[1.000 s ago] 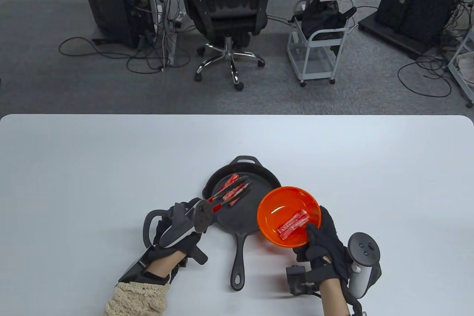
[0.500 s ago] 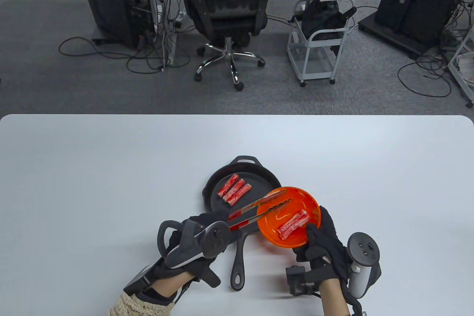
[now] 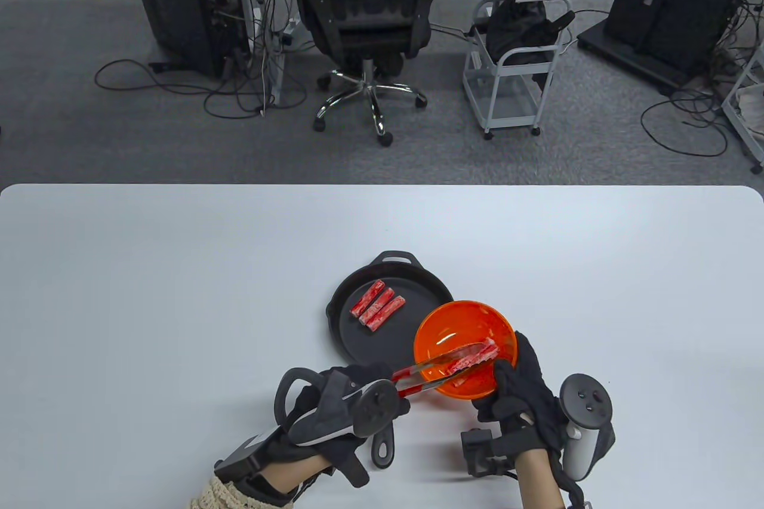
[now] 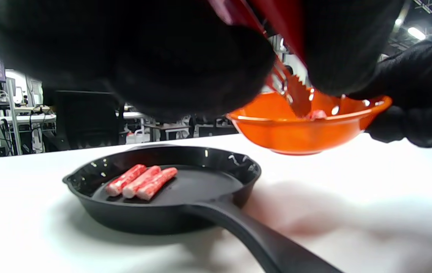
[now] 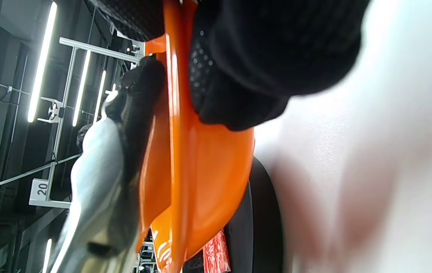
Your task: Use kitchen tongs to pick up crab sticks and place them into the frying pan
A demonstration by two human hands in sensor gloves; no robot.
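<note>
Orange bowl held off the counter by right hand, fingers curled round its near rim, tipped over the frying pan, likely to shorten the carry. Tongs gripped at the red handles by left hand, fingers wrapped round them. Tong tips down in the bowl, straddling the remaining crab sticks; whether pinched yet, cannot tell. Three crab sticks in the pan, side by side, well apart from both hands.

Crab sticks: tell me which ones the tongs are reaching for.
The crab sticks in the orange bowl, under the tongs; the other three lie in the frying pan.
</note>
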